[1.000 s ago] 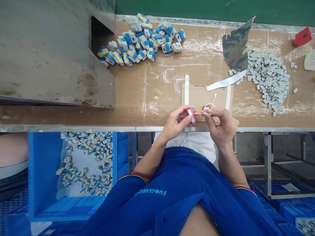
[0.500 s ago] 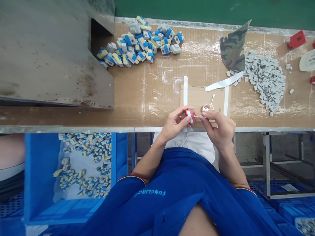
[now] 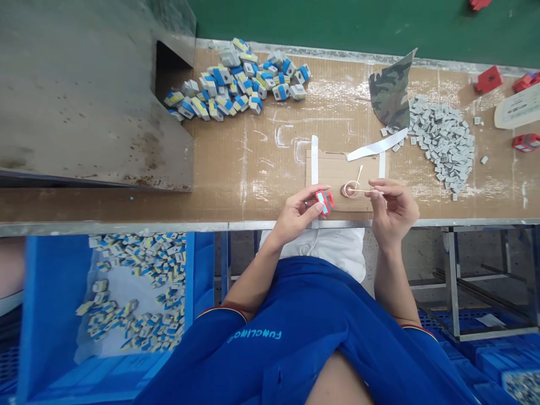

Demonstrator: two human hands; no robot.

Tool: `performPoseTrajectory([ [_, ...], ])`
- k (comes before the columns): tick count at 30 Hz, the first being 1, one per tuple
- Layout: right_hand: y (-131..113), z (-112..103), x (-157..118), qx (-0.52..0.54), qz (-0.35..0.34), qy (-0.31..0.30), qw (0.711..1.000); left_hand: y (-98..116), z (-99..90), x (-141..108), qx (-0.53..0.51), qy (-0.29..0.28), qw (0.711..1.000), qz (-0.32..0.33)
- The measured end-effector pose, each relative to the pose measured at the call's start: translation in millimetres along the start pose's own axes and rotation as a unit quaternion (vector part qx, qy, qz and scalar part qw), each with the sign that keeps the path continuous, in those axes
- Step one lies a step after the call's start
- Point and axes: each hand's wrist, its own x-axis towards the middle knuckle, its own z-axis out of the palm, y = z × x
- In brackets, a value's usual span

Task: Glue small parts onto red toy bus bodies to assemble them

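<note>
My left hand (image 3: 300, 212) is closed around a small red and grey toy part (image 3: 324, 202) with a pale face, near the table's front edge. Between the thumb and fingers of my right hand (image 3: 393, 209) is a thin cotton swab (image 3: 361, 190). Its far end reaches over a small round pot (image 3: 348, 189) with a whitish ring round its top. Another cotton swab (image 3: 360, 172) leans in or against that pot. Under them lies a cardboard sheet (image 3: 333, 169), edged with white tape strips (image 3: 314, 157).
Blue, yellow and grey blocks (image 3: 240, 81) are heaped at the back left, beside a metal housing (image 3: 97, 101). Small grey pieces (image 3: 445, 140) lie right, beside a camouflage-patterned piece (image 3: 390, 93). Red parts (image 3: 489, 80) sit far right. A blue crate (image 3: 34, 315) of blocks stands lower left.
My right hand has moved right, away from the red toy part, bringing the swab's end to the pot. My left hand still holds the part. The whole view has shifted slightly.
</note>
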Motion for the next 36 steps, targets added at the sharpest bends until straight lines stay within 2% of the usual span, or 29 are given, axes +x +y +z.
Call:
performPoseTrajectory([
  [2, 8, 4, -1, -0.031, -0.010, -0.004, 0.999, -1, -0.7, 0, -0.001, -0.005, 1.000, 0.004],
  [5, 11, 6, -1, -0.069, -0.025, -0.045, 0.996, -1, -1.8, -1, -0.005, -0.008, 1.000, 0.007],
  [7, 13, 1, 5, -0.090, -0.043, -0.068, 0.993, -2, -2.5, -2, -0.009, -0.008, 1.000, 0.005],
  [9, 21, -11, 20, -0.123, -0.040, -0.066, 0.989, -2, -3.2, -3, -0.011, -0.007, 1.000, 0.005],
  [11, 34, -27, 42, -0.179, 0.012, -0.047, 0.983, -3, -4.0, -3, -0.012, -0.007, 1.000, 0.014],
  [13, 50, -39, 67, -0.243, 0.096, -0.037, 0.964, -4, -4.6, -2, -0.011, -0.008, 1.000, 0.025],
  [15, 65, -45, 87, -0.266, 0.147, -0.041, 0.952, -5, -4.9, -1, -0.012, -0.014, 0.999, 0.031],
  [18, 78, -40, 107, -0.287, 0.186, -0.075, 0.937, -6, -4.3, 0, -0.008, -0.014, 0.999, 0.034],
  [22, 78, -27, 117, -0.329, 0.207, -0.115, 0.914, -5, -2.6, -1, -0.003, -0.012, 0.999, 0.042],
  [26, 69, -18, 124, -0.412, 0.175, -0.186, 0.875, -5, -2.5, -1, 0.000, -0.020, 0.999, 0.050],
  [29, 63, -17, 129, -0.453, 0.149, -0.203, 0.855, -7, -3.9, -2, 0.003, -0.021, 0.998, 0.053],
  [32, 57, -27, 131, -0.434, 0.154, -0.193, 0.866, -10, -5.6, -3, 0.011, -0.020, 0.998, 0.057],
  [34, 47, -37, 124, -0.354, 0.169, -0.170, 0.904, -11, -6.5, -4, 0.014, -0.023, 0.998, 0.057],
  [36, 29, -44, 106, -0.220, 0.182, -0.142, 0.948, -11, -6.7, -4, 0.014, -0.027, 0.998, 0.053],
])
